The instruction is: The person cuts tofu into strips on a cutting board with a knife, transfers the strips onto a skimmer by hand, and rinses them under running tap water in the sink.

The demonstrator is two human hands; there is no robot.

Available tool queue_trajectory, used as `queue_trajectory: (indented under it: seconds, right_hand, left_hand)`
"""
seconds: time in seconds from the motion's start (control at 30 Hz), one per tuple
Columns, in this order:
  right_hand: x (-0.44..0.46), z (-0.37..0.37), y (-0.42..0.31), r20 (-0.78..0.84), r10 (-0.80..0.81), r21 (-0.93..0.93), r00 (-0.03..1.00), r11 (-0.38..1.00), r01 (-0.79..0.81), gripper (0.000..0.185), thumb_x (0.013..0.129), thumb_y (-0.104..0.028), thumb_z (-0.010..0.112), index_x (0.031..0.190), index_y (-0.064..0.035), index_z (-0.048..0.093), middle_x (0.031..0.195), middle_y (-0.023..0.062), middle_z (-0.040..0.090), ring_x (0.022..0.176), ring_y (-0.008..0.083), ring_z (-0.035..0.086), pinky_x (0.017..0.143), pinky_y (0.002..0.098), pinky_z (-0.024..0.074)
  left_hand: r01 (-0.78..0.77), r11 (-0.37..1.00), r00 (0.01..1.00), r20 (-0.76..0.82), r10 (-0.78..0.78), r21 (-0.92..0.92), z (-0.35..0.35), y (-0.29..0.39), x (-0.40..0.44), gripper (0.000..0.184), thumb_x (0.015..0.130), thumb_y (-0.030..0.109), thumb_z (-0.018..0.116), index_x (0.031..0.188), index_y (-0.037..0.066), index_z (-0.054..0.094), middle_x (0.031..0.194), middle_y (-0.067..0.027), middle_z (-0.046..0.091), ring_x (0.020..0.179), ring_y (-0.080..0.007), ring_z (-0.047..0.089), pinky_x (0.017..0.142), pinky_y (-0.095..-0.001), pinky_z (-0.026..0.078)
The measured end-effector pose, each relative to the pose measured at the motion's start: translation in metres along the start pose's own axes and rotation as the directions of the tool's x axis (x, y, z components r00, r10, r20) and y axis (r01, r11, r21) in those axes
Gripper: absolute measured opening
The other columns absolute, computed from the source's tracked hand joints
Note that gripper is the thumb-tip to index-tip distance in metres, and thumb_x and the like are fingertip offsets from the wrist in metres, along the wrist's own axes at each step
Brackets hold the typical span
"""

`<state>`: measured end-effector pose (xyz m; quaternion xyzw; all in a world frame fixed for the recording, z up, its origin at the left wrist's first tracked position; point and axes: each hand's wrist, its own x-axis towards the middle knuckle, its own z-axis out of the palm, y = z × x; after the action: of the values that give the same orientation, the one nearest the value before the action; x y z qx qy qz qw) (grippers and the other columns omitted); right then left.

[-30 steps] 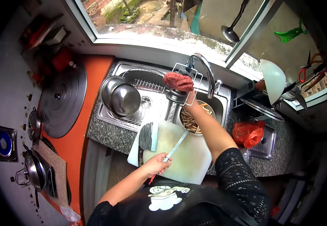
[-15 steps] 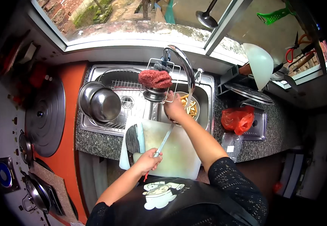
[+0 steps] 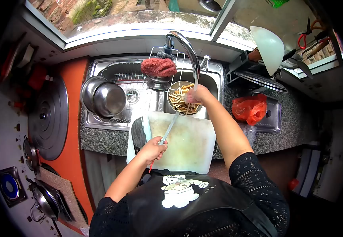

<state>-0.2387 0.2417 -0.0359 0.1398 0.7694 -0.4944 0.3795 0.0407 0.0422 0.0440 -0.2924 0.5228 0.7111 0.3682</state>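
My left hand (image 3: 153, 149) is closed around a long grey handle (image 3: 170, 127) with a red cord at its near end. The handle's far end reaches the rim of a round bowl (image 3: 169, 103) in the right sink basin. Many pale and brown cut strips (image 3: 178, 98) fill the bowl. Over its right side is my right hand (image 3: 197, 94), under the thin stream from the curved tap (image 3: 195, 59). Water and motion blur hide its fingers. Beneath the handle lies a white cutting board (image 3: 187, 138), with a broad dark blade (image 3: 139, 136) at its left edge.
A wire rack (image 3: 179, 57) near the tap holds a red cloth (image 3: 158, 67). Stacked metal bowls (image 3: 110, 99) stand on the left basin's rack. A red plastic bag (image 3: 249, 108) rests on a metal tray (image 3: 274, 118) at right. An orange surface (image 3: 70, 158) borders the left.
My right hand has moved from the bowl's left side to its right side, uncovering more strips. My left hand keeps hold of the handle. The camera view has shifted slightly.
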Motion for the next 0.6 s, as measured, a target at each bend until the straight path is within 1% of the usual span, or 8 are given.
queue_trajectory:
  seconds: [0.03,0.1,0.17,0.27,0.37,0.47,0.57,0.6]
  right_hand:
    - [0.006,-0.004,0.005,-0.014,-0.051,-0.175,0.999,0.983,0.048,0.013,0.089,-0.006,0.062,0.087,0.0017,0.073,0.079,0.0135,0.071,0.069,0.0213,0.071,0.062,0.0349,0.0571]
    - [0.018,-0.01,0.012,-0.042,-0.103,-0.392,0.994,0.917,0.078,0.016,0.087,-0.009,0.064,0.083,0.0,0.076,0.079,0.014,0.073,0.07,0.0213,0.072,0.065,0.0358,0.057]
    - [0.026,-0.013,0.015,-0.085,-0.105,-0.481,0.991,0.875,0.051,0.018,0.085,-0.012,0.064,0.078,-0.0024,0.077,0.08,0.0133,0.074,0.07,0.0207,0.073,0.068,0.0358,0.0564]
    - [0.02,-0.011,0.01,-0.091,-0.069,-0.381,0.993,0.924,0.029,0.016,0.086,-0.011,0.063,0.084,-0.0032,0.077,0.081,0.0149,0.074,0.075,0.0221,0.074,0.069,0.0356,0.0565]
    - [-0.003,-0.004,-0.006,0.01,-0.085,-0.247,0.996,0.965,0.085,0.016,0.092,-0.008,0.054,0.096,0.0036,0.065,0.08,0.0126,0.066,0.065,0.0217,0.068,0.058,0.033,0.0583]
    - [0.015,-0.006,0.001,0.066,-0.197,-0.254,0.978,0.945,0.207,0.014,0.091,-0.01,0.055,0.09,0.0013,0.063,0.079,0.0108,0.063,0.059,0.0187,0.063,0.059,0.0314,0.0594]
    - [-0.022,0.01,-0.016,-0.005,-0.067,0.142,0.998,0.988,0.067,0.014,0.09,-0.013,0.055,0.086,-0.0009,0.061,0.079,0.0092,0.061,0.058,0.0174,0.06,0.06,0.0303,0.0599]
    - [-0.009,0.008,-0.01,-0.001,-0.097,0.018,0.995,0.995,0.097,0.014,0.09,-0.013,0.054,0.086,-0.0009,0.061,0.08,0.0091,0.062,0.06,0.0174,0.061,0.06,0.0301,0.0599]
  left_hand:
    - [0.003,1.0,1.0,-0.002,-0.003,0.004,0.0,0.0,0.0,0.016,0.093,0.004,0.06,0.109,0.004,0.055,0.068,0.0,0.052,0.047,-0.0069,0.046,0.041,-0.0211,0.036]
    - [0.005,1.0,1.0,-0.006,-0.005,0.01,0.001,0.0,0.002,0.017,0.093,0.004,0.06,0.109,0.004,0.055,0.068,-0.0001,0.052,0.047,-0.0069,0.046,0.041,-0.0211,0.036]
    - [0.003,1.0,1.0,0.0,-0.003,0.01,0.001,-0.001,0.004,0.017,0.093,0.004,0.06,0.109,0.004,0.054,0.069,-0.0002,0.052,0.047,-0.0071,0.046,0.041,-0.0214,0.036]
    - [0.003,1.0,1.0,0.002,-0.003,-0.001,0.003,-0.001,0.004,0.017,0.093,0.003,0.059,0.109,0.003,0.054,0.069,-0.0003,0.052,0.048,-0.0073,0.046,0.042,-0.0218,0.037]
    - [-0.005,1.0,1.0,0.002,0.005,0.011,0.006,0.0,0.005,0.017,0.092,0.003,0.059,0.109,0.003,0.054,0.07,-0.0003,0.052,0.049,-0.0075,0.046,0.043,-0.022,0.037]
    - [-0.003,1.0,1.0,-0.002,0.003,0.019,0.009,0.001,0.005,0.017,0.092,0.003,0.059,0.108,0.002,0.053,0.07,-0.0003,0.052,0.049,-0.0074,0.047,0.043,-0.0221,0.037]
    - [-0.005,1.0,1.0,0.001,0.005,0.005,0.011,0.001,0.007,0.017,0.092,0.003,0.059,0.108,0.002,0.053,0.07,-0.0004,0.052,0.049,-0.0073,0.046,0.043,-0.0222,0.037]
    - [-0.008,1.0,1.0,0.003,0.008,-0.001,0.012,0.0,0.007,0.017,0.092,0.002,0.059,0.108,0.002,0.053,0.07,-0.0004,0.052,0.049,-0.0073,0.046,0.042,-0.0222,0.037]
